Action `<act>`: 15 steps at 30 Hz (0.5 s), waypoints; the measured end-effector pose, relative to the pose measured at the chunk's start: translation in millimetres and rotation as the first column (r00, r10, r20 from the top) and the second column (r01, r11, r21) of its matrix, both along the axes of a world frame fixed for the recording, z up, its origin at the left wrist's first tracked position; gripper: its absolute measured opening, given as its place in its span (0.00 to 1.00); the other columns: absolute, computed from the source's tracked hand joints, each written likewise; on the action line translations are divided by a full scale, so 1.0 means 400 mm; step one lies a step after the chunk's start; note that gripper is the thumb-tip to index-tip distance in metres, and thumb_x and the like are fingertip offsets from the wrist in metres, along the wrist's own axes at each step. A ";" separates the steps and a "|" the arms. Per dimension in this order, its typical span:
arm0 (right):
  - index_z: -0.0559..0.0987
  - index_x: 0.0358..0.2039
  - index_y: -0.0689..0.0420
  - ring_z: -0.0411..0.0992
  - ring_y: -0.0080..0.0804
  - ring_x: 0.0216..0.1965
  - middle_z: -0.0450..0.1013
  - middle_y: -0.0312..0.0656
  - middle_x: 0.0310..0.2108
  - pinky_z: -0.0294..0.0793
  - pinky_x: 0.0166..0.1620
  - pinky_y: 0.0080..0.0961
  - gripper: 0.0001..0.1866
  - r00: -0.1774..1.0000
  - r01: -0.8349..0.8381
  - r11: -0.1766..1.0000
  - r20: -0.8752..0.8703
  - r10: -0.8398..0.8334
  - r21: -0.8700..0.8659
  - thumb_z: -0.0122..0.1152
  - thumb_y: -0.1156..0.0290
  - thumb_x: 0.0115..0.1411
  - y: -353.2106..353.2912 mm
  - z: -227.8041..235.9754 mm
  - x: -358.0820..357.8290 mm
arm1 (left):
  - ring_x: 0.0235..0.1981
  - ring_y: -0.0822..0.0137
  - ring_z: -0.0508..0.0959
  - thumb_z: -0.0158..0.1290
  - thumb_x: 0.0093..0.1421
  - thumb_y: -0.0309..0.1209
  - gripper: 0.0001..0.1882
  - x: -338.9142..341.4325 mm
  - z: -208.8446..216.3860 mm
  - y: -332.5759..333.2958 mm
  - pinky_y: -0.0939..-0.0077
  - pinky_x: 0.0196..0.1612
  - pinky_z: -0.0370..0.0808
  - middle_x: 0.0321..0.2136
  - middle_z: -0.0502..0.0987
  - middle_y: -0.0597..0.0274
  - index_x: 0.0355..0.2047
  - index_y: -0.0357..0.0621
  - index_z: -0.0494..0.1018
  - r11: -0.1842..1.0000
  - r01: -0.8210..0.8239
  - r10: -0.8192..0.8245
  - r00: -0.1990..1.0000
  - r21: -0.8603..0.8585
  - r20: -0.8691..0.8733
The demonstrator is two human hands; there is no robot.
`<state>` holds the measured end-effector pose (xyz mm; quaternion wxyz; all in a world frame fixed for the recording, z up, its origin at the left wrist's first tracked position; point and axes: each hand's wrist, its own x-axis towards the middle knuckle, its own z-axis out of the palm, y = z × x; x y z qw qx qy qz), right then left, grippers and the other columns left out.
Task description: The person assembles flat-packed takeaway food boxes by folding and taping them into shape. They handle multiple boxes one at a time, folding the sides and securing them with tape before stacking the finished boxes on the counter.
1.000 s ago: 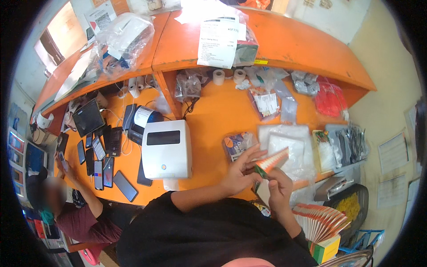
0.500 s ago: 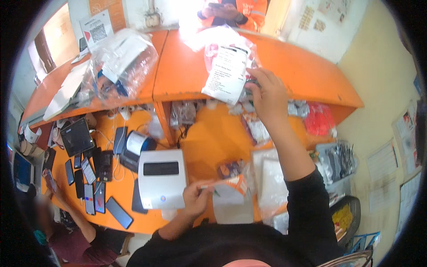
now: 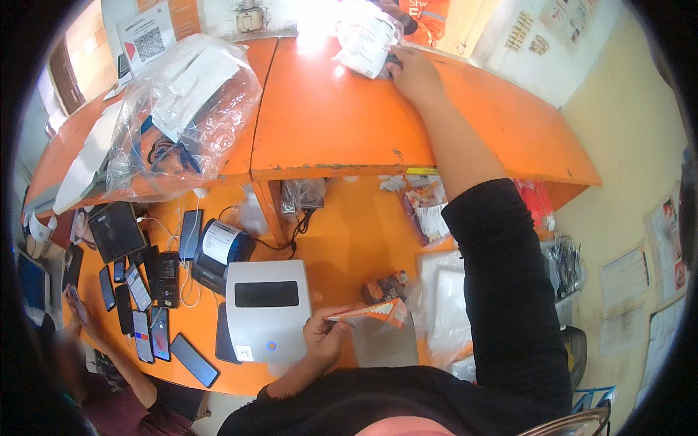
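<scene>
My right arm reaches far over the orange counter (image 3: 327, 123). At its end my right hand (image 3: 418, 76) is closed on the edge of a clear plastic bag (image 3: 342, 54), and a white printed slip (image 3: 369, 45) lies against the bag's front. What the bag holds is hard to make out in the glare. Low in the middle, my left hand (image 3: 325, 341) pinches a flat orange-and-white packet (image 3: 378, 312) by its left end, just right of a light grey label printer (image 3: 266, 316). A small dark box (image 3: 385, 288) rests behind the packet.
Across the counter stands a person in an orange jacket (image 3: 427, 22), one hand near the bag. Several phones (image 3: 195, 360) and cables cover the lower desk at left, where a co-worker's hand (image 3: 86, 320) holds one. White plastic bags (image 3: 443, 305) lie right of my left hand.
My right hand has carried the bag and slip farther away across the counter, toward the person in orange. The left hand still holds the packet, now turned slightly.
</scene>
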<state>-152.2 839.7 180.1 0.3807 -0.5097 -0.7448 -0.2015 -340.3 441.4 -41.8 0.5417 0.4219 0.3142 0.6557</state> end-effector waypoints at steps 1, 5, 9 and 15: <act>0.79 0.51 0.58 0.73 0.46 0.53 0.75 0.51 0.50 0.71 0.55 0.39 0.20 0.999 0.037 0.999 -0.010 -0.037 0.016 0.61 0.64 0.60 -0.027 -0.004 -0.008 | 0.44 0.66 0.78 0.55 0.65 0.27 0.12 0.003 0.003 0.000 0.71 0.49 0.74 0.43 0.79 0.52 0.46 0.34 0.72 1.000 -0.025 0.025 0.999 -0.016 0.021; 0.77 0.52 0.59 0.73 0.40 0.53 0.76 0.47 0.49 0.70 0.56 0.35 0.20 0.900 -0.225 0.965 -0.351 0.259 0.136 0.58 0.62 0.63 -0.273 0.020 0.010 | 0.41 0.70 0.75 0.55 0.66 0.33 0.11 0.013 0.028 0.012 0.73 0.46 0.73 0.39 0.75 0.59 0.42 0.38 0.70 0.979 -0.201 0.201 0.979 0.009 0.026; 0.80 0.43 0.57 0.75 0.30 0.42 0.77 0.41 0.41 0.73 0.50 0.31 0.17 0.687 -0.684 0.599 -0.643 0.339 -0.416 0.61 0.57 0.62 -0.771 -0.132 0.059 | 0.36 0.70 0.75 0.52 0.68 0.35 0.10 0.037 0.067 0.010 0.73 0.41 0.75 0.34 0.73 0.61 0.39 0.41 0.67 0.968 -0.249 0.240 0.957 0.036 0.165; 0.80 0.29 0.52 0.73 0.40 0.30 0.73 0.36 0.22 0.68 0.31 0.40 0.16 0.869 -0.393 0.883 -0.419 0.266 -0.257 0.62 0.52 0.60 -1.183 -0.228 0.167 | 0.30 0.66 0.73 0.48 0.70 0.39 0.13 0.191 0.176 -0.043 0.71 0.36 0.74 0.31 0.70 0.60 0.36 0.41 0.65 0.902 -0.105 0.288 0.869 0.419 -0.401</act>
